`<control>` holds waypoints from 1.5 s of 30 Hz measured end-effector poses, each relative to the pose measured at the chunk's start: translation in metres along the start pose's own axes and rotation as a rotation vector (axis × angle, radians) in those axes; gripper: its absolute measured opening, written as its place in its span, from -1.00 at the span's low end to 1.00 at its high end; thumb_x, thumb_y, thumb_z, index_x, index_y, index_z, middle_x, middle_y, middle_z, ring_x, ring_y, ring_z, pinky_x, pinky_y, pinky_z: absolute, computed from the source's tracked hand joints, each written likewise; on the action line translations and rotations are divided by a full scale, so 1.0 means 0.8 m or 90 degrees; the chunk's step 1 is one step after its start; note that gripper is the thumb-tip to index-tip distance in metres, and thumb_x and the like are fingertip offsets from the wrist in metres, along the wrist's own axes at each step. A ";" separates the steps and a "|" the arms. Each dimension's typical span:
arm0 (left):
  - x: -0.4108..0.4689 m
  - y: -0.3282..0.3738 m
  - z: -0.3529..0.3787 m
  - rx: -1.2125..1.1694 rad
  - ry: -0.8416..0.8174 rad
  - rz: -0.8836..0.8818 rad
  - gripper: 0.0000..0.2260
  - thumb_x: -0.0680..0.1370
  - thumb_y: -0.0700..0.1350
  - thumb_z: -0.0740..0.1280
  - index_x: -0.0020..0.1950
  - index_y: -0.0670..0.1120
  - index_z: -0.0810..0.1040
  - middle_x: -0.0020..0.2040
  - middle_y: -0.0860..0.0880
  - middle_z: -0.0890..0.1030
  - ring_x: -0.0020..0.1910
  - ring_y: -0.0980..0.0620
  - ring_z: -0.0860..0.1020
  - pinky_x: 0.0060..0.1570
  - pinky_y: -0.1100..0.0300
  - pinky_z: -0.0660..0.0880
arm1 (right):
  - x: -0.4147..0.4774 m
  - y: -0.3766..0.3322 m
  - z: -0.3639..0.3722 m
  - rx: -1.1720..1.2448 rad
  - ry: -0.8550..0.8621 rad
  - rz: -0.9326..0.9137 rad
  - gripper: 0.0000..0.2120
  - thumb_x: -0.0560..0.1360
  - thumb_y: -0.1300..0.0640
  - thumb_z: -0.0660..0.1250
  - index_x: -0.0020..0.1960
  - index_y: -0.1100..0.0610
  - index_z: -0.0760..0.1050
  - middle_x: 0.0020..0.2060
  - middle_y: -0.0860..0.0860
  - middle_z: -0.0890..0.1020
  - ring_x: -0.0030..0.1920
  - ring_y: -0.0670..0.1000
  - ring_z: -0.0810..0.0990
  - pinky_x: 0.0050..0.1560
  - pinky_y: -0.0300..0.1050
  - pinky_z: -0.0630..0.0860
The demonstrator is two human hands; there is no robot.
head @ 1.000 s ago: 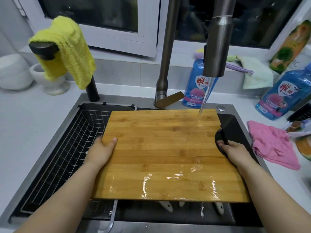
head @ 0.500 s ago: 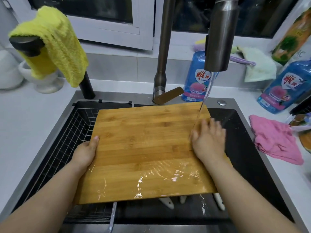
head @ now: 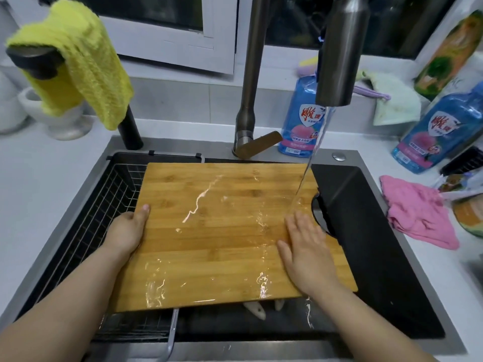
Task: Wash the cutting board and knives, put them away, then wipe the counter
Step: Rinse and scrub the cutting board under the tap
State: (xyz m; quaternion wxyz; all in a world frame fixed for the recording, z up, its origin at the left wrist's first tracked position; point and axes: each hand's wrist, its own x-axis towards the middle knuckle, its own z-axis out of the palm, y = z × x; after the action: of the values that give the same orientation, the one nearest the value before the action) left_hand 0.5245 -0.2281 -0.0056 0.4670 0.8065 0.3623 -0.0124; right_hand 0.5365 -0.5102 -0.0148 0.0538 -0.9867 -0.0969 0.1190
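Over sink (head: 386, 270), left grip (head: 127, 231) clasps board (head: 209, 239) edge

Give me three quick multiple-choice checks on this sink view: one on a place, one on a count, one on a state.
1. Where does the pink cloth lie?
A. on the counter right of the sink
B. in the wire basket
C. on the window sill

2. How many blue detergent pouches are in view?
A. one
B. two
C. three

3. How is the right hand placed on the cutting board?
A. gripping its handle hole
B. flat on its wet top
C. lifted clear of it

Answers:
1 A: it lies crumpled on the white counter beside the sink's right rim.
2 B: one stands at the sink's back rim, and a second leans at the far right.
3 B: the fingers are straight and the palm is down on the glistening wood.
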 end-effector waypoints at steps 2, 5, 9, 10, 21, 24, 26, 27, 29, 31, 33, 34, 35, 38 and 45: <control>-0.001 0.002 0.001 0.013 0.007 0.008 -0.53 0.60 0.05 0.08 0.22 -0.34 0.42 0.08 -0.31 0.52 -0.04 -0.20 0.45 0.05 0.02 0.34 | -0.002 0.005 -0.003 0.016 -0.013 0.073 -0.38 0.57 -0.20 -0.19 0.50 0.09 -0.25 0.51 0.04 -0.23 0.49 -0.02 -0.28 0.45 -0.10 -0.32; -0.001 0.002 0.001 0.022 0.013 0.008 -0.53 0.60 0.05 0.08 0.20 -0.34 0.43 0.08 -0.32 0.52 -0.06 -0.19 0.44 0.06 0.00 0.34 | -0.014 -0.043 0.007 0.035 -0.045 -0.067 -0.29 0.47 -0.29 -0.26 0.49 0.06 -0.30 0.41 0.00 -0.38 0.41 -0.01 -0.43 0.35 -0.13 -0.46; 0.000 0.001 -0.001 0.028 0.014 0.015 -0.54 0.59 0.07 0.09 0.19 -0.32 0.44 -0.05 -0.24 0.53 -0.07 -0.20 0.45 0.03 0.02 0.35 | -0.016 -0.037 0.016 0.030 -0.052 -0.145 -0.18 0.21 -0.38 -0.46 0.39 -0.04 -0.40 0.39 -0.07 -0.37 0.37 -0.06 -0.45 0.29 -0.15 -0.51; 0.001 0.001 -0.001 0.030 0.013 0.013 -0.54 0.59 0.07 0.09 0.20 -0.31 0.44 0.00 -0.26 0.53 -0.03 -0.22 0.47 0.04 0.01 0.35 | -0.011 -0.013 0.014 0.035 -0.019 -0.089 -0.22 0.29 -0.39 -0.40 0.43 -0.05 -0.36 0.44 -0.08 -0.31 0.43 -0.05 -0.38 0.36 -0.14 -0.43; 0.005 -0.002 0.001 0.031 0.023 0.031 -0.56 0.60 0.04 0.08 0.15 -0.32 0.47 -0.23 -0.09 0.47 -0.18 -0.07 0.41 -0.07 0.07 0.32 | 0.066 0.056 -0.041 0.727 0.029 0.360 -0.58 0.58 0.09 0.17 0.37 0.27 0.31 0.24 0.20 0.49 0.25 0.18 0.45 0.25 -0.01 0.36; 0.004 0.000 0.002 0.053 0.038 0.050 -0.57 0.60 0.03 0.09 0.14 -0.32 0.48 -0.08 -0.21 0.56 -0.16 -0.07 0.41 -0.08 0.09 0.32 | 0.071 0.059 -0.030 0.842 0.017 0.478 -0.76 0.58 0.08 0.19 -0.15 0.21 0.49 -0.31 0.11 0.51 -0.30 0.05 0.46 -0.26 -0.15 0.40; -0.002 0.002 0.006 0.066 0.042 0.068 -0.57 0.60 0.02 0.09 0.14 -0.32 0.48 0.04 -0.29 0.56 -0.13 -0.09 0.41 -0.10 0.12 0.30 | 0.065 0.069 -0.016 0.897 0.040 0.544 -0.70 0.57 0.04 0.19 -0.29 0.15 0.43 -0.46 0.06 0.45 -0.42 -0.01 0.36 -0.41 -0.20 0.34; -0.007 0.004 0.009 0.069 0.041 0.083 -0.58 0.60 0.02 0.10 0.15 -0.32 0.49 0.06 -0.29 0.56 -0.12 -0.11 0.42 -0.10 0.13 0.30 | 0.058 0.076 -0.011 0.921 0.052 0.568 -0.69 0.57 0.02 0.19 -0.30 0.14 0.43 -0.55 0.04 0.45 -0.45 -0.02 0.34 -0.48 -0.22 0.33; -0.015 0.011 0.016 0.065 0.047 0.125 -0.60 0.60 0.00 0.11 0.14 -0.31 0.50 0.06 -0.29 0.56 -0.09 -0.12 0.44 -0.11 0.14 0.28 | 0.046 0.092 -0.005 0.972 0.079 0.591 -0.66 0.57 -0.03 0.17 -0.30 0.13 0.42 -0.67 -0.01 0.41 -0.54 -0.04 0.32 -0.58 -0.25 0.29; -0.024 0.022 0.023 0.054 0.064 0.175 -0.63 0.60 -0.02 0.11 0.14 -0.29 0.50 0.04 -0.25 0.57 -0.11 -0.06 0.42 -0.13 0.16 0.26 | 0.035 0.103 -0.010 1.024 0.118 0.608 -0.65 0.58 -0.04 0.13 -0.30 0.12 0.39 -0.56 0.01 0.41 -0.54 -0.06 0.31 -0.58 -0.28 0.26; -0.032 0.034 0.027 0.031 0.086 0.226 -0.64 0.60 -0.01 0.10 0.15 -0.26 0.49 -0.02 -0.17 0.55 -0.10 -0.04 0.42 -0.12 0.16 0.26 | 0.029 0.111 -0.017 1.085 0.165 0.619 -0.66 0.59 -0.05 0.10 -0.29 0.09 0.39 -0.49 0.00 0.42 -0.58 -0.09 0.33 -0.58 -0.31 0.25; -0.037 0.040 0.027 0.019 0.097 0.246 -0.64 0.60 -0.01 0.08 0.16 -0.25 0.48 -0.05 -0.12 0.52 -0.08 -0.05 0.43 -0.11 0.16 0.26 | 0.028 0.116 -0.020 1.110 0.190 0.616 -0.65 0.59 -0.06 0.09 -0.30 0.08 0.38 -0.56 -0.02 0.43 -0.65 -0.11 0.33 -0.63 -0.33 0.24; -0.040 0.045 0.026 0.005 0.111 0.260 -0.64 0.61 -0.01 0.06 0.16 -0.23 0.48 -0.06 -0.07 0.49 -0.05 -0.05 0.44 -0.08 0.16 0.27 | 0.028 0.119 -0.023 1.126 0.212 0.606 -0.62 0.59 -0.07 0.06 -0.32 0.07 0.37 -0.66 -0.05 0.42 -0.72 -0.13 0.30 -0.67 -0.41 0.20; -0.047 0.062 0.021 -0.057 0.154 0.281 -0.62 0.63 0.01 -0.02 -0.13 -0.14 0.51 -0.17 -0.02 0.50 -0.11 -0.03 0.44 -0.05 0.11 0.28 | 0.030 0.126 -0.027 1.158 0.258 0.560 -0.60 0.59 -0.09 0.01 -0.35 0.05 0.31 -0.77 -0.11 0.34 -0.77 -0.14 0.24 -0.68 -0.47 0.10; -0.072 0.089 0.009 -0.390 0.223 0.117 -0.60 0.60 0.06 0.10 -0.42 -0.06 0.29 -0.40 -0.02 0.35 -0.41 0.07 0.32 -0.35 0.19 0.25 | 0.019 0.121 -0.032 1.270 0.436 0.479 -0.54 0.57 0.03 0.10 -0.49 0.06 0.18 -0.77 -0.10 0.25 -0.73 -0.11 0.18 -0.65 -0.51 0.06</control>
State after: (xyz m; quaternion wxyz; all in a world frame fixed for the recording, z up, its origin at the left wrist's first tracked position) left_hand 0.5268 -0.2885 0.0638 0.6168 0.6483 0.3498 0.2773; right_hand 0.5749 -0.6038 -0.0058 0.8052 -0.4490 0.3665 -0.1257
